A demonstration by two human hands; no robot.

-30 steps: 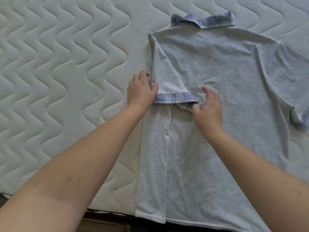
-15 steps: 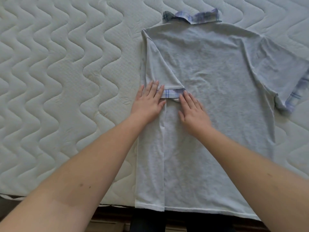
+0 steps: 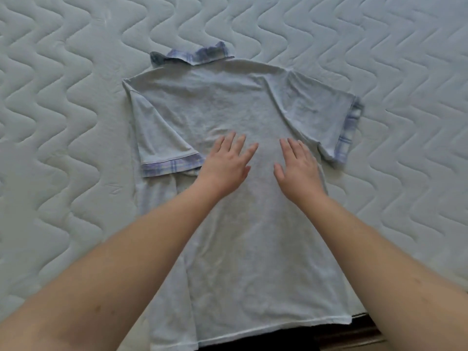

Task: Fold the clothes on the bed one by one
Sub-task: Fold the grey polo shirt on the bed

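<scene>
While our two bare arms reach out from the near edge, our left hand (image 3: pixel 224 165) and right hand (image 3: pixel 297 168) lie flat on the middle of the grey shirt (image 3: pixel 228 110), fingers straight, holding nothing. We see soft, a bit wrinkly cloth under our palms. Just left of our left hand, one sleeve (image 3: pixel 162 140) is folded in, with a checked blue cuff. Past our right hand, the other sleeve (image 3: pixel 326 122) sticks out. Farther off sits the checked collar (image 3: pixel 192 55) on the bumpy, wavy-stitched white mattress (image 3: pixel 63 97).
</scene>
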